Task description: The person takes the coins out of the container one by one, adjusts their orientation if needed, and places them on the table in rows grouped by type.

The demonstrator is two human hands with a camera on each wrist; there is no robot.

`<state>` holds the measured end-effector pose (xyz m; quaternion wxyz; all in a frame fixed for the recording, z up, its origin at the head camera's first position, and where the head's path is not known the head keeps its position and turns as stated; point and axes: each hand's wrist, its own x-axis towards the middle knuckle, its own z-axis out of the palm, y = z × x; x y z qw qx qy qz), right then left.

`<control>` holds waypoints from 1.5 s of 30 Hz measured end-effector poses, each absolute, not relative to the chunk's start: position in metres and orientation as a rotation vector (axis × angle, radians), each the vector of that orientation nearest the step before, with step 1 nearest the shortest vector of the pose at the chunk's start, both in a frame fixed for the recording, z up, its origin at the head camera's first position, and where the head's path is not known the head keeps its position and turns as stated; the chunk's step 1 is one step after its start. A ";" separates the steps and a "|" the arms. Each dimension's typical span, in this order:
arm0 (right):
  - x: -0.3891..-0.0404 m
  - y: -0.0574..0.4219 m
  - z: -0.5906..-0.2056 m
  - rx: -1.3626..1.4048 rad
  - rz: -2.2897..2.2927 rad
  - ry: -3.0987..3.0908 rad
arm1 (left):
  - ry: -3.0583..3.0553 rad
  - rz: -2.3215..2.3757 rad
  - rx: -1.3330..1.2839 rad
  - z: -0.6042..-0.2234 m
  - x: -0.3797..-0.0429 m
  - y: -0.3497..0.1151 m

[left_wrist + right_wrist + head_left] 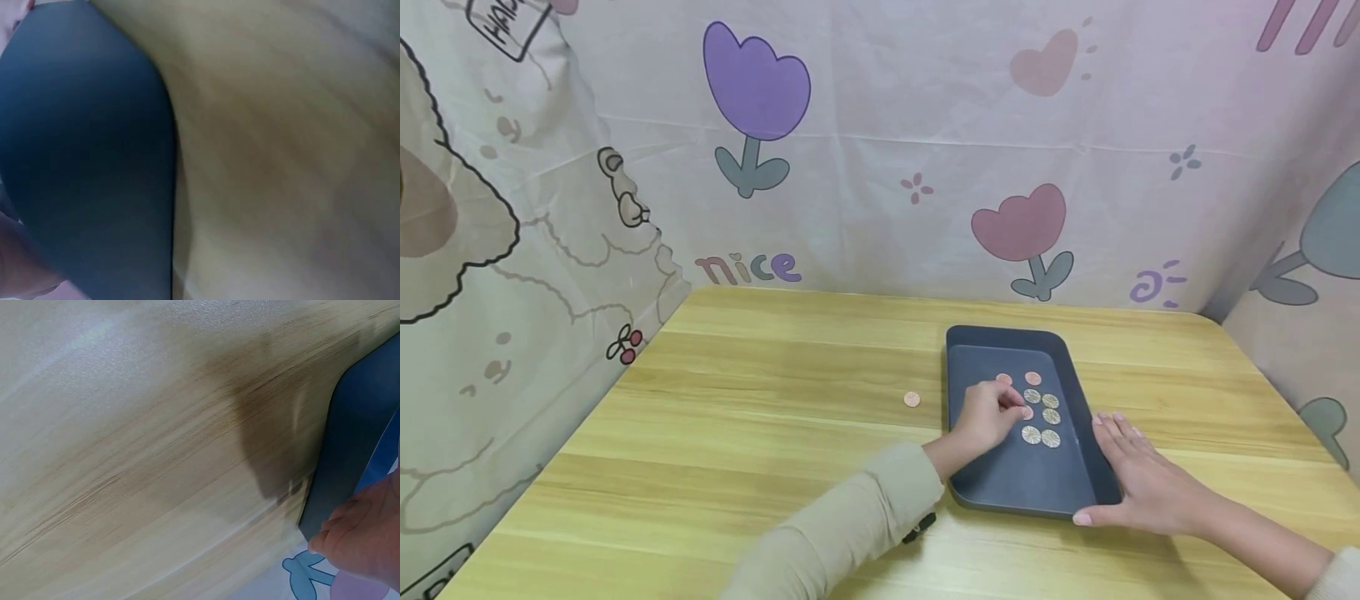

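Copper-coloured coin (1028,413) inside the dark tray (1000,485): probably light, stiff, slippery; best pinched by its rim.
Head: left hand (987,417) pinches it from nine o'clock; right hand (1150,492), fingers straight, touches tray at four o'clock. Left wrist: grip unseen. Right wrist: fingers against tray.

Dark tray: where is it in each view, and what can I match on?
Head: dark tray right of centre, coins inside.
Left wrist: dark tray along the left side.
Right wrist: dark tray at the right edge, partly covered by the right hand.
Shared landmark: wooden table.
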<state>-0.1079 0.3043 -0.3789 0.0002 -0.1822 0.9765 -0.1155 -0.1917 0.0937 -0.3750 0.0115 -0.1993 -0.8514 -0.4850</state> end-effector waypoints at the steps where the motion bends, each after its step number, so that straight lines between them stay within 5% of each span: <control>1: -0.108 0.304 -0.379 -0.572 -0.363 3.066 | -2.684 -1.513 -0.609 -0.377 -0.191 0.097; 24: -0.108 0.305 -0.380 -0.591 -0.339 3.073 | -2.998 -1.121 -0.376 -0.388 -0.186 0.120; 45: -0.108 0.306 -0.382 -0.613 -0.339 3.104 | -3.028 -0.944 -0.529 -0.387 -0.191 0.112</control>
